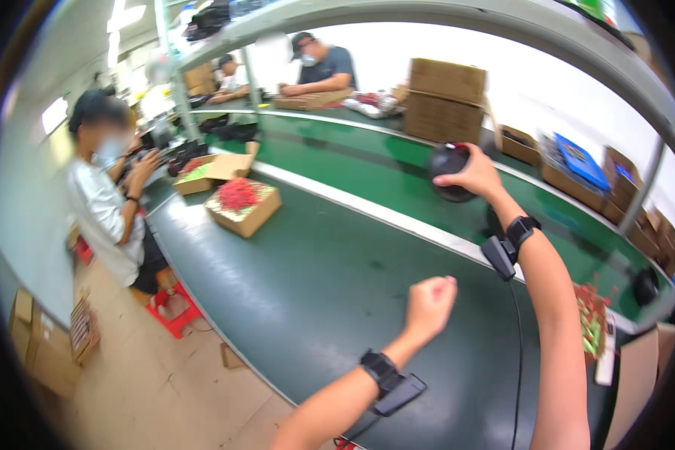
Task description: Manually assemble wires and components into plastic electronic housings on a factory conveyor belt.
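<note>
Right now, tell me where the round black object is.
In the head view, the round black object is right of centre, in the person's right hand, over the green belt and just below the brown cardboard box.

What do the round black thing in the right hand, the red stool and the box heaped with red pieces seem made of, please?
Black thing: probably plastic, smooth with a soft sheen, though blur leaves it open.
Stool: likely moulded plastic, going by its even, bright colour; finish too small to tell.
Box: seemingly matt cardboard, judging by its plain brown walls.
</note>
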Demonstrator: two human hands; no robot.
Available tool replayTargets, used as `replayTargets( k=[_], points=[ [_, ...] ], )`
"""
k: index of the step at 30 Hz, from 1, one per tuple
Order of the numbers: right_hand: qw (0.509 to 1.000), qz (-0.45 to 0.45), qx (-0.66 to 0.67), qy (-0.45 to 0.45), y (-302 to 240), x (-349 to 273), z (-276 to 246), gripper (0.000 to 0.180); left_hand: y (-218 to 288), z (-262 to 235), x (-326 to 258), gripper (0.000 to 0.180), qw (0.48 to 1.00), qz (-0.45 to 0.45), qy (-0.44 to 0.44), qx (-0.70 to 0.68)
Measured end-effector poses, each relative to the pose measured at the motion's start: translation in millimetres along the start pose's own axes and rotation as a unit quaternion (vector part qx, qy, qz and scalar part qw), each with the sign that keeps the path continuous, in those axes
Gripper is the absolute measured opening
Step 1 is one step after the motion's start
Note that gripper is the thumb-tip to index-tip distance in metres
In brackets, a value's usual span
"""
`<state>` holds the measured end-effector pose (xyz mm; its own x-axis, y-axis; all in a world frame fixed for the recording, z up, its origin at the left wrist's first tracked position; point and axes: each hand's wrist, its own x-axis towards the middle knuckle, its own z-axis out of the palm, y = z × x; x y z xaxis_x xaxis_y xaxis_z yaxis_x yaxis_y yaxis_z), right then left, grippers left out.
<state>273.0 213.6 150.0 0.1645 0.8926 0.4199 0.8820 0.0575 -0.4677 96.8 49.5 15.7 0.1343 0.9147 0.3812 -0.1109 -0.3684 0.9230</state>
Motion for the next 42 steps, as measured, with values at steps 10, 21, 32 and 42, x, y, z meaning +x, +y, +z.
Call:
replayTargets(
  k=[10, 21, 32, 42],
  points=[
    [0.976, 0.153, -0.156, -0.017, 39, 4, 55, 0.13, -3, -1, -5, 0.043, 0.999, -0.018, -0.006, 0.049],
    [0.941, 0.072, -0.326, -0.06, 66, -53, -31, 0.086, -3, 1, 0, 0.044, 0.999, -0.012, 0.017, 0.037],
    [0.88, 0.071, 0.455, -0.118, 57, -173, -48, 0.05, -14, 11, 2, 0.039, 0.998, 0.059, 0.015, -0.029],
    [0.839, 0.152, 0.521, -0.041, 36, -325, -57, 0.043, 37, -4, -12, 0.077, 0.951, 0.233, -0.126, 0.159]
  ],
)
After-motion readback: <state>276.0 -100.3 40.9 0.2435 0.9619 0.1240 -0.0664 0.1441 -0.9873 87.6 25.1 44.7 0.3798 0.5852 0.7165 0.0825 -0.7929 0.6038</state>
